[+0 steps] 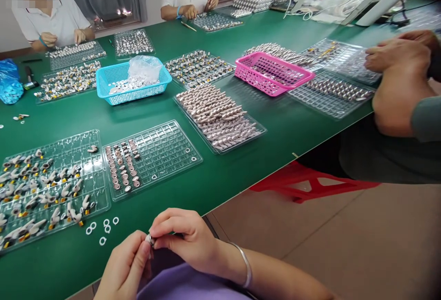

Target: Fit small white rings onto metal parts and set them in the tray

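My left hand (126, 263) and my right hand (182, 235) meet at the near table edge, both pinched on one small silvery part (150, 239). The right wrist wears a silver bangle (244, 263). Just ahead lie several loose white rings (103, 229) on the green table (241, 171). A clear tray of white earbud parts (44, 189) sits at the left, and beside it a clear tray (151, 155) with rows of small round pieces in its left columns.
A tray of pinkish stems (218, 116), a blue basket (132, 82) holding a plastic bag, and a pink basket (274, 74) stand farther back. A co-worker's hands (396, 54) work on trays at the right; two more people sit at the far side. A red stool (303, 180) stands below.
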Demonstrator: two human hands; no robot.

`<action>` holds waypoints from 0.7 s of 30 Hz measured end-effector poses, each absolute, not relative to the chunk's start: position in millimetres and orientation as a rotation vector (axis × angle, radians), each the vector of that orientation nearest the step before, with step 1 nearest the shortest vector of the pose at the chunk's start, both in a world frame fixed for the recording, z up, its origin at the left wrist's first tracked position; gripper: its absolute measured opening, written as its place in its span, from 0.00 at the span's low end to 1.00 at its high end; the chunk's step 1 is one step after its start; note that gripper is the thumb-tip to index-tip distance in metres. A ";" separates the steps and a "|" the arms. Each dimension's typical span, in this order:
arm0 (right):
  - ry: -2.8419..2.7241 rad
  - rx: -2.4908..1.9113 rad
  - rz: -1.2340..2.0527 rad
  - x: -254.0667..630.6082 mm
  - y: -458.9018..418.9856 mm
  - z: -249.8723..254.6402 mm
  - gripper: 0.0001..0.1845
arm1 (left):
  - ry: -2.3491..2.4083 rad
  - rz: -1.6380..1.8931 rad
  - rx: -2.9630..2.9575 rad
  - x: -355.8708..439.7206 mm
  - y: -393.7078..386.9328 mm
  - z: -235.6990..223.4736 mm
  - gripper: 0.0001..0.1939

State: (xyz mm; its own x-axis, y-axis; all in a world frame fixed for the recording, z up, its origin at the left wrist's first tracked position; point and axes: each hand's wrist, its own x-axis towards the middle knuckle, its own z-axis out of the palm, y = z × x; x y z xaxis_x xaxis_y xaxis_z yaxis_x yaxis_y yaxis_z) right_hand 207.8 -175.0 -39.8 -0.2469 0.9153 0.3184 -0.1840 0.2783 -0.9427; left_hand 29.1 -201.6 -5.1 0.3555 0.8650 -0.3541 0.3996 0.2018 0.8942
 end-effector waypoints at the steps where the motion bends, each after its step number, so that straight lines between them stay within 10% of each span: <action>1: -1.421 -0.733 1.236 207.8 -175.0 -39.9 0.04 | 1.247 0.479 1.442 28.7 -201.5 -5.6 0.19; 21: -1.366 -0.713 1.239 210.3 -181.0 -40.3 0.05 | 1.287 0.592 2.011 35.5 -205.9 -5.2 0.11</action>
State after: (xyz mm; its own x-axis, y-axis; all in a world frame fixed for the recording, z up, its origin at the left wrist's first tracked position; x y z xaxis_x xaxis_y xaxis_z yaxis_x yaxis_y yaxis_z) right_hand 210.3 -181.0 -40.3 -0.2142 0.9233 0.3188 -0.2278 0.2701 -0.9355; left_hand 35.5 -205.9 -5.2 0.4109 0.9115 0.0197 0.6082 -0.2901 0.7389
